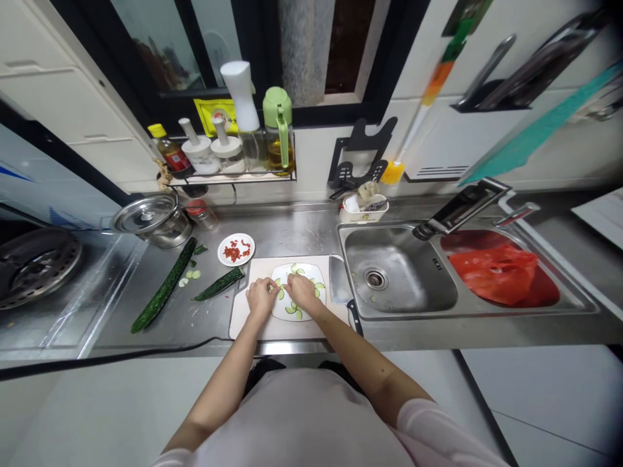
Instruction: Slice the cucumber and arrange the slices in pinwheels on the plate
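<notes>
Both my hands rest over a white plate (311, 272) that sits on a pale cutting board (243, 311). Cucumber slices (294, 311) lie around the plate's edge. My left hand (261, 297) has its fingers curled at the plate's left side, pinching a cucumber slice. My right hand (302, 290) is also curled, fingertips down on slices near the plate's middle. A cleaver (341, 285) lies on the board's right edge, just right of my right hand.
A long cucumber (164, 287) and a shorter piece (220, 283) lie left of the board, with a small dish of red chopped bits (236, 250). A lidded pot (152, 219) and condiment rack (228, 152) stand behind. The sink (403, 275) holds a red bag (496, 272).
</notes>
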{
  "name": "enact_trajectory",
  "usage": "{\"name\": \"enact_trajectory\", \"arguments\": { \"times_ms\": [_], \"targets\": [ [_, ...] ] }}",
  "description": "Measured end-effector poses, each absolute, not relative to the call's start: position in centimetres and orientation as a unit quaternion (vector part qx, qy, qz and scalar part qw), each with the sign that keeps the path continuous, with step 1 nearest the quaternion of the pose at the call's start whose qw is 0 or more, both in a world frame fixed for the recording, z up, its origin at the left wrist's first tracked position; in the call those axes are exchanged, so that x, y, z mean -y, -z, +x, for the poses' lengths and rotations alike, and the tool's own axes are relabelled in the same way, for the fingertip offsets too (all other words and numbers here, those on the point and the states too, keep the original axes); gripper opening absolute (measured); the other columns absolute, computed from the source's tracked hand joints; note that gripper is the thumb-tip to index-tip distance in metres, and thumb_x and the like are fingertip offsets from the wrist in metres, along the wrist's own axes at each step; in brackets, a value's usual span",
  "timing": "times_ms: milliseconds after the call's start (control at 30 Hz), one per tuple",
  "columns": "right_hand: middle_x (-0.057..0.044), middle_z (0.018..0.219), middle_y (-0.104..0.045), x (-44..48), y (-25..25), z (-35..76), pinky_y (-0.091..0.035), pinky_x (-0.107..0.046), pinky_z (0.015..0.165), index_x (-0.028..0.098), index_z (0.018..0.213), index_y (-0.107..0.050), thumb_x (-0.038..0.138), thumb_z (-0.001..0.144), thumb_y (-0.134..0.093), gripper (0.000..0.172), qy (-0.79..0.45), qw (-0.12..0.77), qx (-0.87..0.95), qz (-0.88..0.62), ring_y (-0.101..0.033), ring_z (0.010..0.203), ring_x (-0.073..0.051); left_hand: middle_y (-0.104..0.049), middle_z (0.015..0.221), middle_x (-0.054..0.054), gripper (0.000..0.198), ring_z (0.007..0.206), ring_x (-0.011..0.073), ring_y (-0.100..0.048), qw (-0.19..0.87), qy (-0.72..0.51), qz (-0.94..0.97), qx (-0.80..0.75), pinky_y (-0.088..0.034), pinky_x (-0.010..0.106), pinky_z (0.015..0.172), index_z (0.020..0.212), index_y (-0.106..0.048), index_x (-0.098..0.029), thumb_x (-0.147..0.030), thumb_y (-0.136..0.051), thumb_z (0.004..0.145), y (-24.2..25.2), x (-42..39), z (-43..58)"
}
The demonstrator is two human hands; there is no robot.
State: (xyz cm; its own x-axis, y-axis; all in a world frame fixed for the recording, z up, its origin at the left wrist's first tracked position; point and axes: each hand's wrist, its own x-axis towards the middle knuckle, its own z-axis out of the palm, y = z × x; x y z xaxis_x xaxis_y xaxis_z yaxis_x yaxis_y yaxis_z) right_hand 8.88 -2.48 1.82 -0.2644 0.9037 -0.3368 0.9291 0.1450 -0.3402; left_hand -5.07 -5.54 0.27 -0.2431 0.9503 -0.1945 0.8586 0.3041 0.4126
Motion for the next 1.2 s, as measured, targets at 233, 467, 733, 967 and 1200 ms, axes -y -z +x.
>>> {"name": "enact_trajectory", "arguments": {
  "times_ms": [233, 467, 733, 967, 1200],
  "targets": [
    [-0.009, 0.102, -0.068, 2.5, -1.7, 8.8, -0.04, -0.026, 0.07, 0.018, 0.101, -0.063, 0.032, 0.096, -0.049, 0.02, 0.258, 0.027, -0.748, 0.611, -0.062, 0.094, -0.019, -0.067, 0.092, 0.002, 0.017, 0.094, 0.0216, -0.058, 0.219, -0.092, 0.571, -0.786, -0.036, 0.03, 0.078, 0.085, -0.07, -0.026, -0.042, -0.065, 0.08, -0.6, 5.2, -5.2],
    [-0.006, 0.097, -0.069, 2.4, -1.4, 9.8, -0.035, -0.025, 0.066, 0.02, 0.097, -0.062, 0.03, 0.095, -0.049, 0.017, 0.254, -0.006, -0.743, 0.619, -0.063, 0.088, -0.018, -0.068, 0.091, 0.002, 0.017, 0.091, 0.0203, -0.06, 0.233, -0.078, 0.564, -0.788, -0.037, 0.029, 0.075, 0.085, -0.07, -0.027, -0.041, -0.067, 0.077, -0.8, 4.7, -5.3],
    [-0.005, 0.093, -0.069, 3.1, -2.4, 11.3, -0.032, -0.025, 0.063, 0.021, 0.1, -0.063, 0.032, 0.095, -0.047, 0.02, 0.258, -0.026, -0.729, 0.634, -0.061, 0.083, -0.017, -0.069, 0.091, 0.001, 0.017, 0.089, 0.0199, -0.061, 0.246, -0.068, 0.559, -0.789, -0.037, 0.029, 0.073, 0.082, -0.069, -0.027, -0.042, -0.066, 0.075, -1.1, 4.4, -5.2],
    [-0.004, 0.091, -0.069, 4.5, -2.7, 13.2, -0.029, -0.024, 0.062, 0.02, 0.094, -0.063, 0.032, 0.093, -0.05, 0.018, 0.26, -0.052, -0.727, 0.633, -0.059, 0.081, -0.016, -0.07, 0.092, 0.001, 0.015, 0.091, 0.0208, -0.062, 0.251, -0.065, 0.559, -0.788, -0.038, 0.029, 0.075, 0.081, -0.069, -0.026, -0.04, -0.066, 0.075, -1.2, 4.4, -5.2],
    [-0.001, 0.079, -0.066, 6.5, -3.1, 15.6, -0.028, -0.022, 0.059, 0.02, 0.088, -0.064, 0.034, 0.092, -0.052, 0.019, 0.279, -0.117, -0.695, 0.653, -0.055, 0.071, -0.013, -0.071, 0.093, 0.003, 0.015, 0.093, 0.0227, -0.062, 0.246, -0.059, 0.562, -0.787, -0.038, 0.032, 0.078, 0.081, -0.069, -0.026, -0.039, -0.065, 0.075, -1.3, 4.3, -5.1]
  ]
}}
